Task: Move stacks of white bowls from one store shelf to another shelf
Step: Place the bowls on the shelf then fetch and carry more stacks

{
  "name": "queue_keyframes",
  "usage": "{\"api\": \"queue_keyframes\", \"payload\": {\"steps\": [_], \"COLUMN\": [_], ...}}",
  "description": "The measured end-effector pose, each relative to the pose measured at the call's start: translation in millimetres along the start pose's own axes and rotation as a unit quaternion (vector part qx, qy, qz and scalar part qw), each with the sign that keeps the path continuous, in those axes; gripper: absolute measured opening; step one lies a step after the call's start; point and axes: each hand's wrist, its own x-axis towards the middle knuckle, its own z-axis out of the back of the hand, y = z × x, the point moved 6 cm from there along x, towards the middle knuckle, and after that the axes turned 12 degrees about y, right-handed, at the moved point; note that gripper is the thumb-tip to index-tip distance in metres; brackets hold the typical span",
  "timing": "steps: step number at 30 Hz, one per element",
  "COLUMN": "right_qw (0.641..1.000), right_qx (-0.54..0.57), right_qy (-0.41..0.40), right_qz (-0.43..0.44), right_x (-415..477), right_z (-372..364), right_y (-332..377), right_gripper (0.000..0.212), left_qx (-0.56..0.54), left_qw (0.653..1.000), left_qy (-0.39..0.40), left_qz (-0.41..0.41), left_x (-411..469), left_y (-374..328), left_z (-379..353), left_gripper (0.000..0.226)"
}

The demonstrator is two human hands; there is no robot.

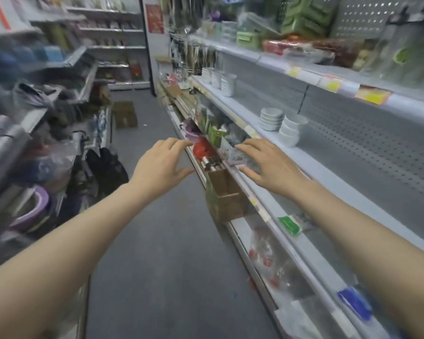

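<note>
Both hands are out over the aisle, holding nothing: left hand and right hand, fingers loosely spread. Two stacks of white bowls sit on the middle shelf just past them, more bowls farther down.

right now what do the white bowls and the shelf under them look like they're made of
White bowls: likely glazed ceramic, smooth white with thick rims; melamine can't be ruled out. Shelf: looks like painted sheet metal, matte pale grey-white, with a perforated back panel.
</note>
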Motion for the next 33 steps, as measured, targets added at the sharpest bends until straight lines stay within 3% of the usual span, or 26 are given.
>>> {"api": "queue_keyframes", "payload": {"steps": [10, 21, 33], "right_qw": [1.0, 0.998, 0.993], "right_qx": [0.0, 0.013, 0.023], "right_qy": [0.002, -0.008, -0.017], "right_qz": [0.015, -0.061, -0.118], "right_x": [226, 459, 660], "right_z": [-56, -142, -215], "right_y": [-70, -155, -299], "right_gripper": [0.053, 0.052, 0.051], "left_qx": [0.015, 0.027, -0.024], "left_qw": [1.0, 0.999, 0.997], "left_qy": [-0.002, 0.002, 0.01], "left_qz": [0.027, -0.022, -0.077], "left_x": [165, 389, 638], "left_y": [155, 335, 433], "left_z": [-38, -81, -160], "left_gripper": [0.06, 0.064, 0.061]}}
